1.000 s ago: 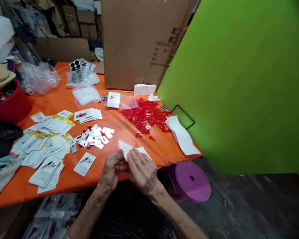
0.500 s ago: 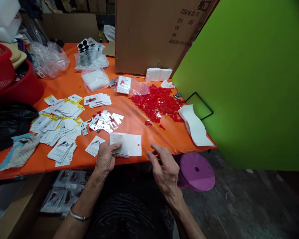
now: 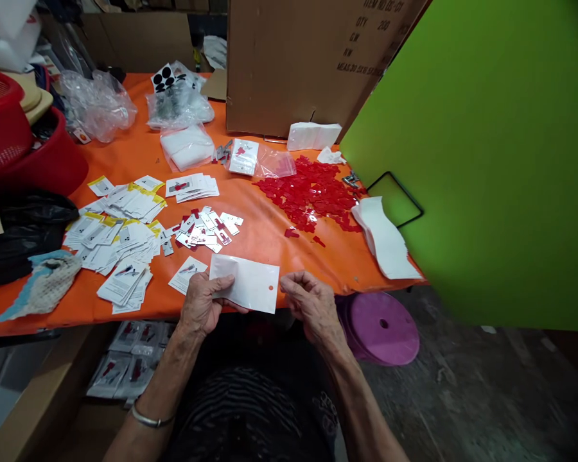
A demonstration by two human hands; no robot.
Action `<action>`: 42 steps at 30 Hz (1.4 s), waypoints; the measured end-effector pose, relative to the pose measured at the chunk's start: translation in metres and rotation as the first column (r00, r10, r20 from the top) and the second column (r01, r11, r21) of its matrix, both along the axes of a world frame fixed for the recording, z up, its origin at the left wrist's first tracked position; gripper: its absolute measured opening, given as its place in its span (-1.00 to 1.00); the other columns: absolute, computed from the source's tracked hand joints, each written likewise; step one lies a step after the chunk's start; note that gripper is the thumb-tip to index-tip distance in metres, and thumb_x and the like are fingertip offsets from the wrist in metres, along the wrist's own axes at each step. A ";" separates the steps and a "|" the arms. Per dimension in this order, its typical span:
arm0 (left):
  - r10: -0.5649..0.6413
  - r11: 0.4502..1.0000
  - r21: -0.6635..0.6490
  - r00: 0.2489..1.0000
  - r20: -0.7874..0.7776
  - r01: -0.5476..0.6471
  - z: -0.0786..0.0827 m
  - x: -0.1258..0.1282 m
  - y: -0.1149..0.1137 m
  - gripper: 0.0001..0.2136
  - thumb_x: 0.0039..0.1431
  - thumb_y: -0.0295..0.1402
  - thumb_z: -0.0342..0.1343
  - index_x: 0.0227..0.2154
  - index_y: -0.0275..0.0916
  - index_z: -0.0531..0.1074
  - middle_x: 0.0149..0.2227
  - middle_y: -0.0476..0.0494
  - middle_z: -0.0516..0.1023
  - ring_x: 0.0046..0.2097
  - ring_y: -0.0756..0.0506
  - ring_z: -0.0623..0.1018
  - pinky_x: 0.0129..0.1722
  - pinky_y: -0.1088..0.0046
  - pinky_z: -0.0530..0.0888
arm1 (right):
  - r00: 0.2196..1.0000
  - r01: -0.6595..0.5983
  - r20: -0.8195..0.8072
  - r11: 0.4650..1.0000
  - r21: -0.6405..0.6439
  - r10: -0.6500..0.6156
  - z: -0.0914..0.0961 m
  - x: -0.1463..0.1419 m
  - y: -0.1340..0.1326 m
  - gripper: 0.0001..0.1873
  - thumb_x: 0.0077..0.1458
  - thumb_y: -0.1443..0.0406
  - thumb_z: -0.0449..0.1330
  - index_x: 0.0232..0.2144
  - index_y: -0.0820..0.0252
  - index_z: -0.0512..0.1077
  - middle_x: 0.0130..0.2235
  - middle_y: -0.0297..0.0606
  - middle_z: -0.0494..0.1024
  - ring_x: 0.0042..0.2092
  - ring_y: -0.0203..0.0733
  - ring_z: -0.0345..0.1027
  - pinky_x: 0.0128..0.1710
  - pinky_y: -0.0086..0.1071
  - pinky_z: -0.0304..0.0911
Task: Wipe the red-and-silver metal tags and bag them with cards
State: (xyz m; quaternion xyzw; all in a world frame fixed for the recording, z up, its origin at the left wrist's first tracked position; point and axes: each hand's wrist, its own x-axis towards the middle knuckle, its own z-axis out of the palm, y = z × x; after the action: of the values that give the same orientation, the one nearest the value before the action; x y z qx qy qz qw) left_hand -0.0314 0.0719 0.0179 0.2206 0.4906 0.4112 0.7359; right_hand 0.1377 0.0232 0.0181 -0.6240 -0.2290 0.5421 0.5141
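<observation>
My left hand [image 3: 203, 303] grips the left end of a white plastic pouch [image 3: 246, 283] with a small hang hole, held flat at the near edge of the orange table [image 3: 135, 154]. My right hand [image 3: 309, 303] sits at the pouch's right end, fingers curled toward it; whether they touch it I cannot tell. Just beyond the pouch lie a small heap of printed cards with red parts [image 3: 205, 229] and a single leaflet [image 3: 187, 274]. A large pile of small red plastic pieces [image 3: 313, 192] lies further back to the right.
Stacks of white and yellow leaflets [image 3: 115, 237] cover the left. Clear bags [image 3: 99, 102], a cardboard box [image 3: 298, 64] and red baskets [image 3: 38, 160] stand behind. A stack of white pouches [image 3: 383, 237] lies by a green board [image 3: 501, 160]. A purple stool [image 3: 383, 324] stands below.
One second ago both hands were pressed together on the pouch. The right hand let go and moved aside, then came back to the pouch's right end. The left hand kept hold.
</observation>
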 end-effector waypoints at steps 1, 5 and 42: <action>0.001 1.000 0.003 1.000 0.006 -0.002 0.001 -0.001 0.000 -0.78 -0.28 -0.43 0.27 -0.49 -0.44 0.47 -0.53 -0.17 0.52 -0.55 -0.13 0.52 -0.67 0.35 0.50 | 0.999 -0.033 -0.033 0.999 -0.016 0.032 0.001 0.000 -0.001 -0.68 -0.25 0.10 0.32 -0.56 0.24 0.40 -0.72 -0.51 0.20 -0.68 -0.48 -0.06 -0.72 -0.55 -0.27; -0.012 1.000 -0.016 1.000 0.000 0.012 0.000 -0.001 0.000 -0.78 -0.30 -0.43 0.27 -0.50 -0.43 0.46 -0.54 -0.17 0.52 -0.55 -0.13 0.51 -0.65 0.32 0.50 | 0.979 -0.139 -0.155 0.990 -0.025 0.133 0.005 -0.004 -0.003 -0.67 -0.25 0.10 0.31 -0.56 0.28 0.44 -0.76 -0.47 0.22 -0.71 -0.49 -0.06 -0.73 -0.55 -0.32; 0.046 0.631 0.363 0.435 -0.899 0.686 0.015 0.009 -0.002 -0.71 0.05 -0.38 -0.12 -0.73 -0.18 0.00 -0.74 0.08 0.03 -0.65 0.06 0.10 -0.57 0.45 0.02 | 0.100 -0.566 0.969 0.788 0.243 -0.228 0.006 -0.043 0.009 -0.68 0.10 0.41 -0.04 -0.65 0.24 0.32 -0.63 -0.28 0.35 -0.58 -0.31 0.21 -0.61 -0.41 -0.06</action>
State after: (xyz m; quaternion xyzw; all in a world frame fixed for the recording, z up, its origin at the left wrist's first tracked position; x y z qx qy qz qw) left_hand -0.0223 0.0700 0.0325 0.7472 0.5315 0.2335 0.3235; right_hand 0.0945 0.0321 0.0241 -0.5968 -0.7352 -0.0488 0.3176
